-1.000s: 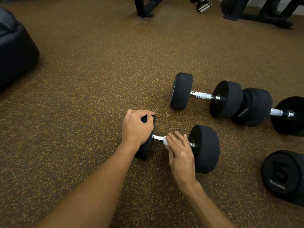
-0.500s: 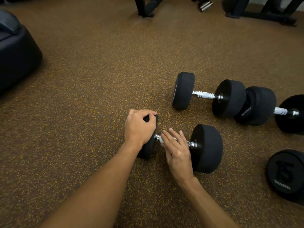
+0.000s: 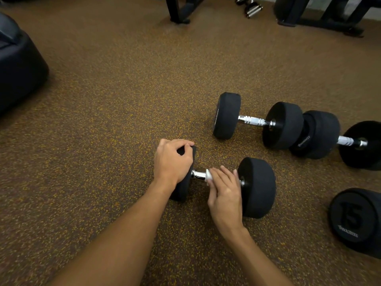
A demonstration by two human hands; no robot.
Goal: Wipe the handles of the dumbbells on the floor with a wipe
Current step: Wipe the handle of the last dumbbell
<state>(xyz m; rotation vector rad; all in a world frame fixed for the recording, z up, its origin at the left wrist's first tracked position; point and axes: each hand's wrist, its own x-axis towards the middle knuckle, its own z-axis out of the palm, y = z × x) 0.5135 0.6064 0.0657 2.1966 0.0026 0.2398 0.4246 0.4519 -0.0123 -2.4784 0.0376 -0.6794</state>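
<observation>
A black dumbbell [image 3: 257, 186] with a chrome handle [image 3: 198, 174] lies on the speckled floor in front of me. My left hand [image 3: 172, 162] grips its left weight head from above. My right hand [image 3: 224, 188] is wrapped over the handle and holds a white wipe [image 3: 208, 174] against it; only the wipe's left edge shows past the fingers. Two more black dumbbells lie behind to the right: one [image 3: 226, 115] with its handle bare, and another [image 3: 321, 134] touching it end to end.
A black weight head marked 15 [image 3: 354, 219] stands at the right edge. A dark padded object [image 3: 18, 65] fills the left side. Black rack legs [image 3: 179, 11] and a frame [image 3: 321, 21] stand at the back, with small chrome dumbbells [image 3: 252, 7] between them.
My right hand has slid with the wipe along the handle, first left and then back right toward the right head. The left hand has stayed on the left head.
</observation>
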